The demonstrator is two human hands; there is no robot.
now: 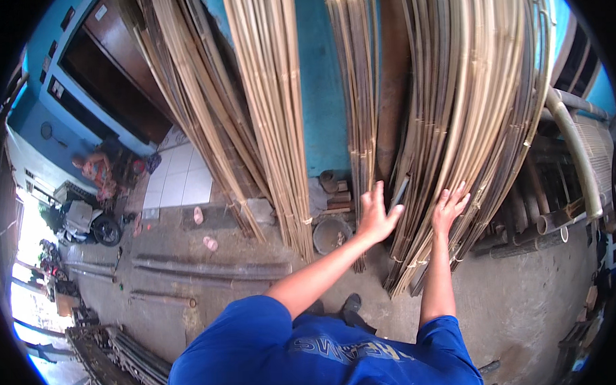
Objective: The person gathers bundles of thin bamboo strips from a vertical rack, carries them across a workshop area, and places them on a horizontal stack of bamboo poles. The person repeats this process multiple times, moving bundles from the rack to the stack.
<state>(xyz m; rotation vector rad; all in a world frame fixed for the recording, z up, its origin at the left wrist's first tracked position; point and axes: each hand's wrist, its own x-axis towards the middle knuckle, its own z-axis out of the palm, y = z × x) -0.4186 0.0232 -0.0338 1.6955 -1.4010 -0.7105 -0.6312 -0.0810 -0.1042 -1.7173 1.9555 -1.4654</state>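
Observation:
A large bundle of long split-bamboo strips [457, 106] leans upright against the wall in front of me, its lower ends on the floor. My right hand [449, 208] lies on the front of these strips with its fingers stretched out. To the left of the bundle, my left hand [380, 217] is raised with thumb and fingers spread, holding nothing. Close by its thumb, a thin grey-blue piece [400, 190] stands at the bundle's edge; I cannot make out what it is. Left of that leans a narrower bamboo bundle [359, 109], partly behind my left hand.
More bamboo bundles [271, 112] lean farther left. A round bucket [331, 235] stands by the wall. Bamboo poles [212, 267] lie on the floor at left, near pink sandals [210, 244]. A motorcycle [85, 220] and a seated person [98, 174] are far left. Thick bamboo poles [530, 239] are at right.

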